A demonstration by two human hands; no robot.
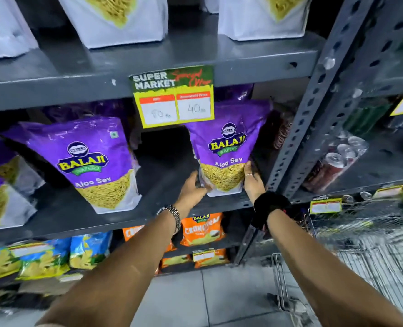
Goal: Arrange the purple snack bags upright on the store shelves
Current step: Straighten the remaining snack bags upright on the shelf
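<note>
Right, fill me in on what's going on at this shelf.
A person is stocking purple snack bags on a grey store shelf. Both hands grip the lower sides of one purple Aloo Sev bag, left hand on its left edge, right hand on its right, standing it upright near the shelf's right end. Another purple bag already stands further left, with a gap between them.

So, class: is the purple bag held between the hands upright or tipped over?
Upright: the purple bag stands on its base on the shelf, logo reading level.
</note>
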